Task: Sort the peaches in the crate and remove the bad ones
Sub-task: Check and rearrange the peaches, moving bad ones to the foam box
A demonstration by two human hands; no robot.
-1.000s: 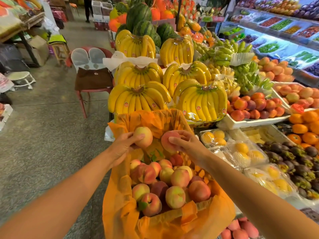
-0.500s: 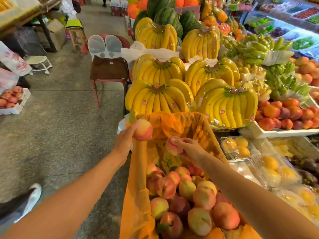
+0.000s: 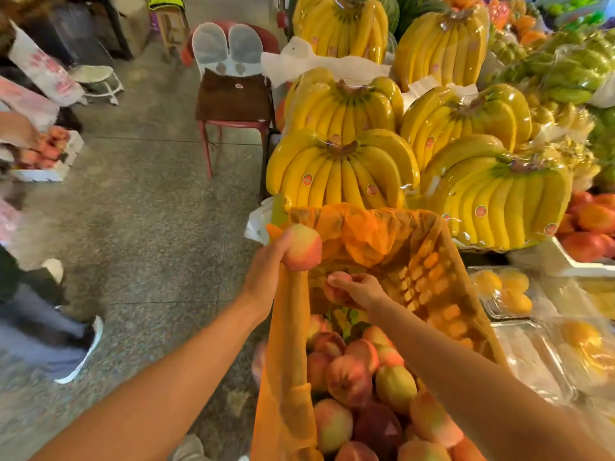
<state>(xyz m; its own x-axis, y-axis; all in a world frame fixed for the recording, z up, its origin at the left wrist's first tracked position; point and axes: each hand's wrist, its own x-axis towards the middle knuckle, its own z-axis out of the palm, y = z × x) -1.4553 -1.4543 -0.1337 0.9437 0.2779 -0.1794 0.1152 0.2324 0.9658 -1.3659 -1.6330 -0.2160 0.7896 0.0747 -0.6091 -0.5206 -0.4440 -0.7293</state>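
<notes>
Both hands have drifted apart since a moment ago, one out to the rim, the other lower inside. Now the orange-lined crate [image 3: 429, 234] sits under and ahead of them, its peach heap [image 3: 349, 380] just below the right wrist. See the left hand [image 3: 266, 271] curled round the first peach [image 3: 304, 247] at the crate's left edge, while the right hand [image 3: 364, 291] pinches the second peach [image 3: 334, 289] inside. Best play, I'd say: roll each fruit fully, hunt for bruises, keep the grip light, and drop rejects left, clear of the heap.

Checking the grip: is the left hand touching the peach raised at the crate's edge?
Touching. The head view shows the left hand curled round the raised peach, with no gap.
</notes>
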